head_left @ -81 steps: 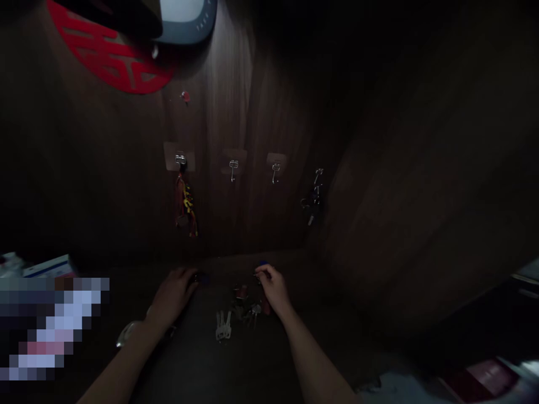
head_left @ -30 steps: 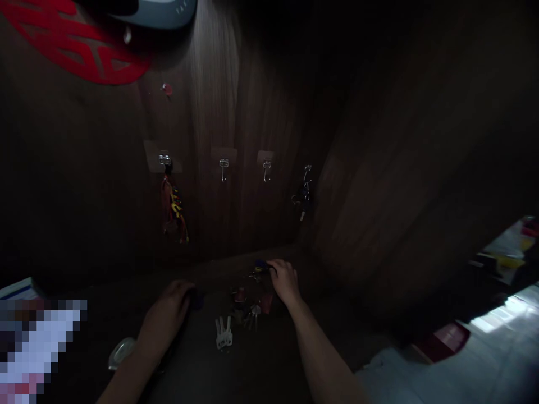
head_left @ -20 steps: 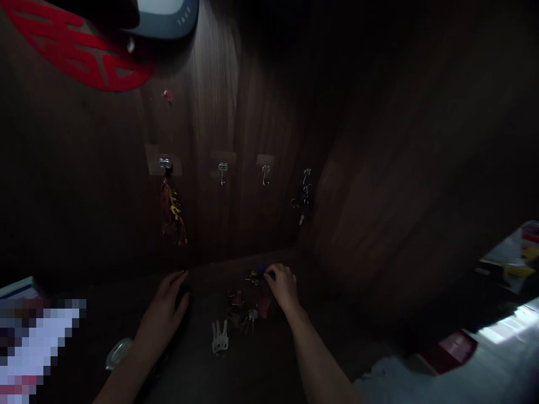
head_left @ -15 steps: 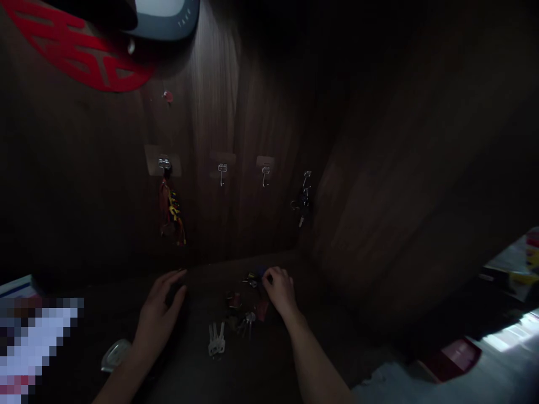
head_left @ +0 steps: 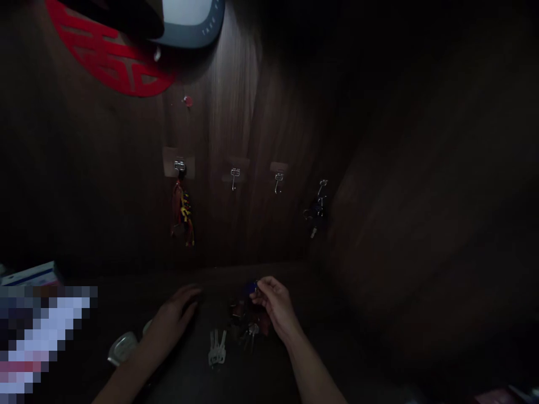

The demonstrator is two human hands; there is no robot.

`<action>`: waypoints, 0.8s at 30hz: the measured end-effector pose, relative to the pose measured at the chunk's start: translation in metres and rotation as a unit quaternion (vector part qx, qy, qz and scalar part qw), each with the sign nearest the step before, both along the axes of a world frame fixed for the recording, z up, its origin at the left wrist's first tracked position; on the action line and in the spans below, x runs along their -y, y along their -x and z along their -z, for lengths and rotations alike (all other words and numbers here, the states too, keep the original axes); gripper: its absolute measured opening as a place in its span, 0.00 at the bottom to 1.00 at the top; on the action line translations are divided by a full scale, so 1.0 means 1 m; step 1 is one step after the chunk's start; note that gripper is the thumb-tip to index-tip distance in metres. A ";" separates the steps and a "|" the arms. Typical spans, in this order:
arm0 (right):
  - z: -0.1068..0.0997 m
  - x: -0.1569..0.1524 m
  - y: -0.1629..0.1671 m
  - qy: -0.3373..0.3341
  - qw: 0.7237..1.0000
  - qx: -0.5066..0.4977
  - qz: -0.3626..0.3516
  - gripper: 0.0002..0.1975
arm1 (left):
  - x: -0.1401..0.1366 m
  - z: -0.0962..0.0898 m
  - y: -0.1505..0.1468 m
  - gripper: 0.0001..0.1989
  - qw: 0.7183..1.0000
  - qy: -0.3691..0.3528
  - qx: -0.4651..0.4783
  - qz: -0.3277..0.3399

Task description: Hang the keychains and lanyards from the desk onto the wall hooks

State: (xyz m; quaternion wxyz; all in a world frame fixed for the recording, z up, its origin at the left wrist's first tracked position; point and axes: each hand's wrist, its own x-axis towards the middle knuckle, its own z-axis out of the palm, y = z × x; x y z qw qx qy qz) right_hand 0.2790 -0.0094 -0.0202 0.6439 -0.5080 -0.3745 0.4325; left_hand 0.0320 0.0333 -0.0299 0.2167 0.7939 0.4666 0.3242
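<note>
My right hand is closed in a pinch on a small key bunch with a round blue tag, held just above the dark wooden surface. Below it lie more keys, a reddish-brown key holder and a dark red piece, dim and partly hidden. A set of silver keys lies between my hands, nearer to me. My left hand rests on the surface with thumb and fingers apart, holding nothing. Beside my left forearm is a silvery rounded object whose kind I cannot make out.
On the wooden back panel are two bare hooks. A red and yellow corded lanyard hangs left, dark keys right. Above are a cap and a red paper cutout. A box stands left.
My right hand has taken hold of the key bunch with the blue tag and turned with it. My left hand has shifted slightly right. The view has swung a little left.
</note>
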 end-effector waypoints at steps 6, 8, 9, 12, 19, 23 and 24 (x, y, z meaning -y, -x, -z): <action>-0.002 0.005 0.024 0.029 0.990 -0.099 -0.092 0.18 | 0.016 -0.011 -0.013 0.14 0.997 -0.046 0.022 0.051; -0.002 0.006 0.031 0.043 0.989 -0.090 -0.111 0.17 | 0.022 -0.012 -0.019 0.16 0.993 -0.061 0.030 0.091; -0.002 0.007 0.035 0.049 0.988 -0.085 -0.119 0.17 | 0.024 -0.011 -0.022 0.17 0.991 -0.066 0.032 0.110; -0.002 0.010 0.045 0.062 0.985 -0.068 -0.146 0.17 | 0.028 -0.009 -0.028 0.18 0.986 -0.074 0.036 0.147; -0.002 0.012 0.050 0.069 0.976 -0.061 -0.197 0.15 | 0.030 -0.011 -0.028 0.10 0.988 -0.028 0.042 0.143; -0.003 0.013 0.048 0.064 0.973 -0.074 -0.209 0.14 | 0.031 -0.011 -0.026 0.08 0.989 -0.038 0.047 0.135; -0.003 0.013 0.048 0.061 0.972 -0.080 -0.212 0.14 | 0.031 -0.011 -0.026 0.08 0.989 -0.047 0.051 0.130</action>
